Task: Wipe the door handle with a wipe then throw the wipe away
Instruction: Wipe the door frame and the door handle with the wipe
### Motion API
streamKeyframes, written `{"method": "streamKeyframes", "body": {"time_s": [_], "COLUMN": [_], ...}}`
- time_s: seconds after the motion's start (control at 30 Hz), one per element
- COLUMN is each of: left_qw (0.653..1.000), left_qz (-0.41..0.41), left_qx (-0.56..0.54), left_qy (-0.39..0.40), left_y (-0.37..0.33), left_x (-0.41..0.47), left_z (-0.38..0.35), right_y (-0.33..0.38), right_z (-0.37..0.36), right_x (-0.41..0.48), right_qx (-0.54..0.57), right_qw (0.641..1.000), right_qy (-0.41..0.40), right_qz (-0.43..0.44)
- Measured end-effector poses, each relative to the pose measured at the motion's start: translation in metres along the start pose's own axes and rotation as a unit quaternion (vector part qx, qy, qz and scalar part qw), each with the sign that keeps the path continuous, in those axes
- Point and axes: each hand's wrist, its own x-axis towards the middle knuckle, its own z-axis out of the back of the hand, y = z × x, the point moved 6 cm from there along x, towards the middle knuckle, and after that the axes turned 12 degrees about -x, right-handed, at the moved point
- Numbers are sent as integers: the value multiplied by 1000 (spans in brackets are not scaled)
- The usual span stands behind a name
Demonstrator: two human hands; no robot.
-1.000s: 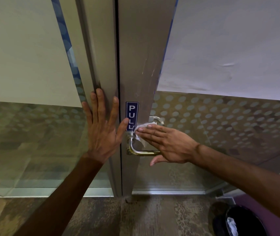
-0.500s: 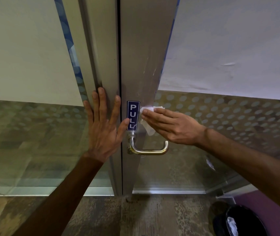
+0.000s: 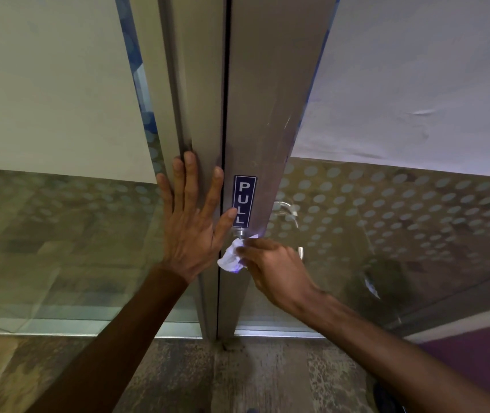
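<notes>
The metal door handle (image 3: 241,234) sits just below a blue PULL sign (image 3: 244,201) on the grey door stile; my right hand covers most of its bar. My right hand (image 3: 273,269) is shut on a crumpled white wipe (image 3: 232,257) and presses it against the left end of the handle. My left hand (image 3: 193,222) lies flat with fingers spread on the door frame left of the handle, its thumb touching the sign. A second handle (image 3: 290,211) shows through the glass behind the door.
Frosted and dotted glass panels (image 3: 386,210) flank the stile on both sides. A dark bin (image 3: 386,397) is only just in view at the lower right edge, on the patterned floor (image 3: 238,377). A purple surface (image 3: 476,353) runs along the right.
My right hand has come down from the door stile beside the sign to the left end of the handle, carrying the wipe. The left hand has stayed flat on the frame.
</notes>
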Motion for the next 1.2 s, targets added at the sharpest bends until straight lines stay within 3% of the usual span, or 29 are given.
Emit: {"method": "streamKeyframes", "body": {"time_s": [0.2,0.37,0.57,0.87,1.2], "left_qw": [999,998,998,999,999], "left_qz": [9,12,10,-2,-2], "left_qx": [47,59,53,47,37], "left_qy": [-10,-15,-13,-22,-26], "left_y": [4,9,10,13,12], "left_x": [-4,-7,-14,-16,-15], "left_z": [1,-1,-5,-6,-3], "right_y": [23,35,40,-4,-55], "right_z": [-12,-20,-29,-25,-12], "right_x": [-3,2,-3,-48,-77], "right_qx": [-77,-208,-305,-270,-250], "right_qw": [997,978,945,915,914], "right_qy": [17,20,-89,-192,-205], "right_qz": [-10,-22,79,231,247]}}
